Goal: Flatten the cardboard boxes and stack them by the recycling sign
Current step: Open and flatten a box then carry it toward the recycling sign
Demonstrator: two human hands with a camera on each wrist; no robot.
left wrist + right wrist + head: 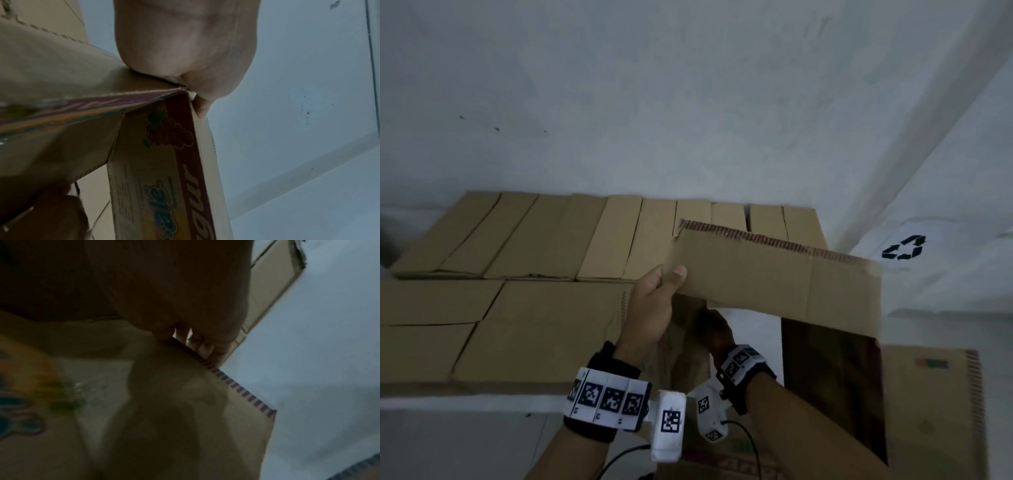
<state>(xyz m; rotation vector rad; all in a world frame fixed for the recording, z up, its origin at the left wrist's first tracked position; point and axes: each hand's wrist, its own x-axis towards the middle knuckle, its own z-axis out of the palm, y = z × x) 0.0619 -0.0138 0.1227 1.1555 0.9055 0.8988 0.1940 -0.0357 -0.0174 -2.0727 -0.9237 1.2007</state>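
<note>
Right now my left hand (pixel 654 301) pinches the near-left corner of the cardboard box (pixel 774 281), thumb on top of the raised flap and fingers curled beneath, and the left wrist view confirms that grip at the corner where the printed side panel meets the flap. My right hand (pixel 717 330) is tucked under that flap, inside the box's shadow; the right wrist view shows fingertips (pixel 205 348) hooked over a cardboard edge with a dashed border, so I read it as gripping the box, though the frame is dark and blurred. The box is held up off the floor, half collapsed, its long axis running from my hands away to the right, toward the recycling sign (pixel 904 247) on the white sheet. The flattened boxes (pixel 527 308) lie to the left and ahead, touching one another, just beside the sign's corner. Both hands sit at the box's left end, so its far right end hangs free. I judge the next move means pressing the panels flat together, then swinging it leftward onto the stack.
</note>
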